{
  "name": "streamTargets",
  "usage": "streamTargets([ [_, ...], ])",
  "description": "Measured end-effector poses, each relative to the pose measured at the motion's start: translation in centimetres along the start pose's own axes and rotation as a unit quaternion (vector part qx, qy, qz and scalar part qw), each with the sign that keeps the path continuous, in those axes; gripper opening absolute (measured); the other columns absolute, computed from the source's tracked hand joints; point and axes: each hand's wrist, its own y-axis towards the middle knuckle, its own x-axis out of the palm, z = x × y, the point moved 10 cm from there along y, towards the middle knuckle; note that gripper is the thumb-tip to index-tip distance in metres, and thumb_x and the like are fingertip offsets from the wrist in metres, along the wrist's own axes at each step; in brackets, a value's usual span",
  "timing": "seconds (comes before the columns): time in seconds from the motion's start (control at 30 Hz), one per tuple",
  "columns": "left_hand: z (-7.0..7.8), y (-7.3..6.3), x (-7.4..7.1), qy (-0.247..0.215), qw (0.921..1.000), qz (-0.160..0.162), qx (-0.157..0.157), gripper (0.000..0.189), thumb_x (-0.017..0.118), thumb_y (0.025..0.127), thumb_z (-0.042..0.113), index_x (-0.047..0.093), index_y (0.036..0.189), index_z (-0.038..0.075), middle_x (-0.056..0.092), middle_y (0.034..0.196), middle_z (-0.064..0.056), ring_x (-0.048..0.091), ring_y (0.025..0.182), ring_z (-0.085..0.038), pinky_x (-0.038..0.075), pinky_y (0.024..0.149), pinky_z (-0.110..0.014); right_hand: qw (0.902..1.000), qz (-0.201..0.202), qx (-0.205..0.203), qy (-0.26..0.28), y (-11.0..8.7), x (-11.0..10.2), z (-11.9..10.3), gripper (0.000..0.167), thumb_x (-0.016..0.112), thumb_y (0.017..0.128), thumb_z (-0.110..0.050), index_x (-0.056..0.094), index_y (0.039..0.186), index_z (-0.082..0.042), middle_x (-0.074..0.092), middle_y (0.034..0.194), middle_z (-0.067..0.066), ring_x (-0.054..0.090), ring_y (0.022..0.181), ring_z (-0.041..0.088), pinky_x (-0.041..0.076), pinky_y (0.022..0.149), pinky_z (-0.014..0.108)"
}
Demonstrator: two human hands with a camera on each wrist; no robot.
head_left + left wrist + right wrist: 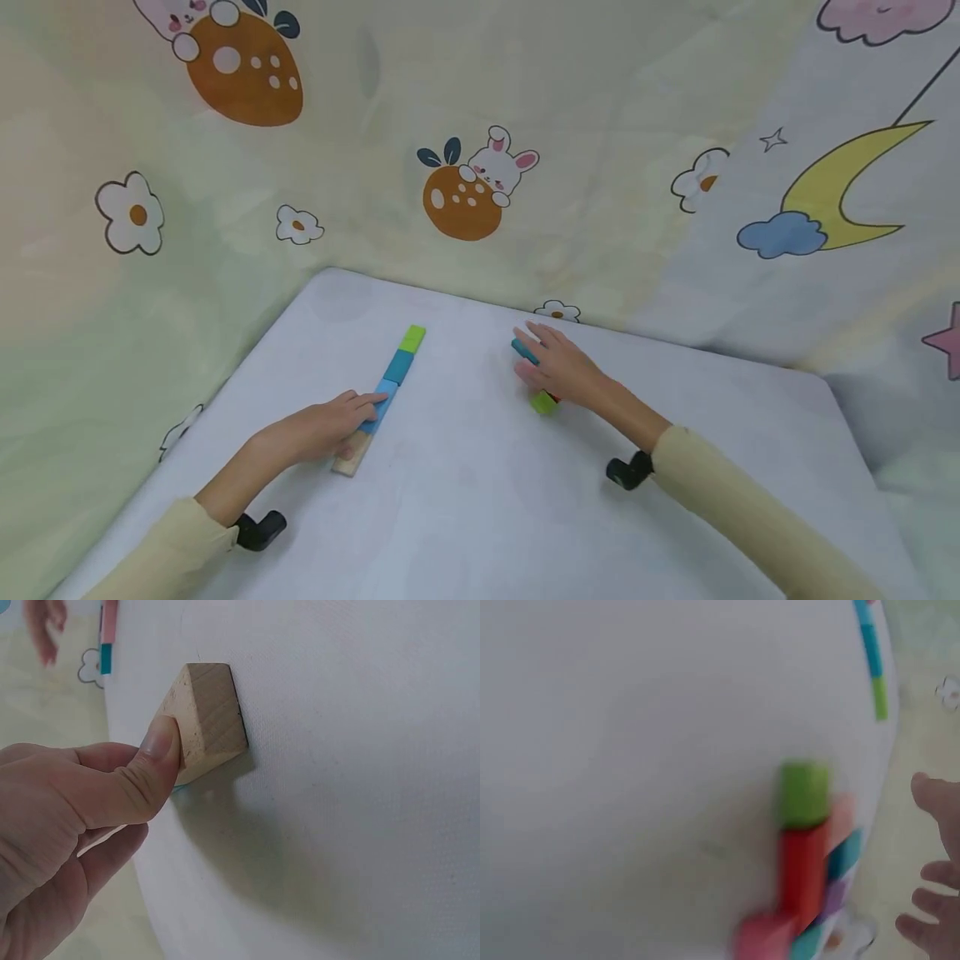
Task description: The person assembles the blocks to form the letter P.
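Observation:
A straight row of blocks lies on the left: a green block (412,338), a teal block (399,367), a light blue block (386,390) and a plain wooden block (351,463) at the near end. My left hand (330,429) holds this row, its index finger across the light blue block. In the left wrist view, the thumb presses the side of the wooden block (214,712). My right hand (562,367) hovers with spread fingers over a loose group, partly hiding it. Blurred in the right wrist view, that group shows a green block (802,795), a red block (801,870) and a pink block (765,937).
Behind the red block lie a salmon block (841,817), a teal block (845,856) and a purple block (834,896). The white table (465,517) has its back edge close beyond the right hand. A patterned cloth (600,192) hangs behind it.

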Motion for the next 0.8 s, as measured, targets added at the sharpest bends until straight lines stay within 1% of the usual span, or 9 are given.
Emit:
streamTargets([
  [0.07,-0.2,-0.2,-0.1,-0.007,0.9999,-0.003,-0.008,0.037,0.076,0.081,0.009,0.051,0.109,0.013,0.042,0.151,-0.011,0.046,0.108,-0.018,0.050,0.075,-0.023,0.9990,0.011,0.041,0.018,-2.5,0.4,3.0,0.067,0.063,0.094,-0.033,0.034,0.150,-0.011,0.035,0.154,0.019,0.036,0.140,0.038,0.044,0.105,0.052],
  [0.17,-0.1,-0.1,-0.2,-0.016,0.9998,-0.010,-0.012,0.037,0.075,0.081,0.008,0.051,0.109,0.013,0.041,0.151,-0.012,0.046,0.108,-0.018,0.050,0.075,-0.023,0.9910,0.015,0.125,0.046,-5.8,1.5,7.0,0.073,0.069,0.089,-0.034,0.036,0.149,-0.010,0.038,0.151,0.020,0.039,0.137,0.040,0.050,0.096,0.054],
  [0.27,0.2,0.1,-0.2,-0.021,0.9996,-0.015,-0.007,0.038,0.075,0.081,0.008,0.051,0.109,0.013,0.041,0.151,-0.012,0.046,0.108,-0.018,0.049,0.075,-0.022,0.9805,0.010,0.184,0.069,-8.1,2.8,9.5,0.080,0.073,0.084,-0.037,0.034,0.149,-0.010,0.039,0.148,0.023,0.041,0.133,0.043,0.053,0.089,0.056],
  [0.3,0.2,0.1,-0.3,-0.021,0.9997,-0.014,-0.006,0.038,0.075,0.081,0.008,0.051,0.109,0.013,0.041,0.151,-0.013,0.046,0.108,-0.018,0.049,0.074,-0.022,0.9785,0.009,0.193,0.071,-8.5,3.1,10.0,0.083,0.074,0.083,-0.039,0.034,0.149,-0.010,0.040,0.147,0.024,0.041,0.133,0.044,0.053,0.087,0.056],
  [0.43,0.2,0.0,-0.3,-0.021,0.9997,-0.012,-0.006,0.037,0.075,0.081,0.008,0.050,0.109,0.013,0.041,0.151,-0.012,0.046,0.107,-0.017,0.048,0.074,-0.022,0.9762,0.017,0.206,0.066,-9.0,3.5,10.4,0.090,0.076,0.079,-0.046,0.032,0.150,-0.010,0.043,0.144,0.026,0.045,0.129,0.046,0.054,0.084,0.058],
  [0.57,0.1,0.0,-0.2,-0.029,0.9995,-0.012,-0.005,0.037,0.074,0.081,0.006,0.050,0.108,0.013,0.040,0.151,-0.012,0.046,0.109,-0.018,0.048,0.074,-0.023,0.9753,0.030,0.216,0.035,-8.9,3.0,10.3,0.090,0.075,0.079,-0.049,0.036,0.148,-0.006,0.046,0.141,0.029,0.047,0.125,0.047,0.054,0.083,0.058],
  [0.7,0.2,-0.1,-0.3,-0.023,0.9997,-0.010,-0.004,0.037,0.074,0.082,0.007,0.051,0.111,0.012,0.041,0.151,-0.011,0.047,0.110,-0.019,0.049,0.078,-0.025,0.9752,0.032,0.218,0.019,-8.8,3.0,10.2,0.087,0.075,0.079,-0.049,0.041,0.145,-0.005,0.047,0.139,0.030,0.049,0.124,0.048,0.055,0.083,0.057],
  [0.8,0.2,-0.2,-0.3,-0.021,0.9998,-0.008,-0.002,0.038,0.074,0.082,0.008,0.052,0.113,0.012,0.042,0.151,-0.011,0.047,0.111,-0.019,0.050,0.080,-0.025,0.9765,0.031,0.213,0.007,-8.8,3.2,10.2,0.078,0.074,0.080,-0.047,0.049,0.140,-0.005,0.054,0.132,0.029,0.054,0.117,0.044,0.057,0.080,0.053],
])
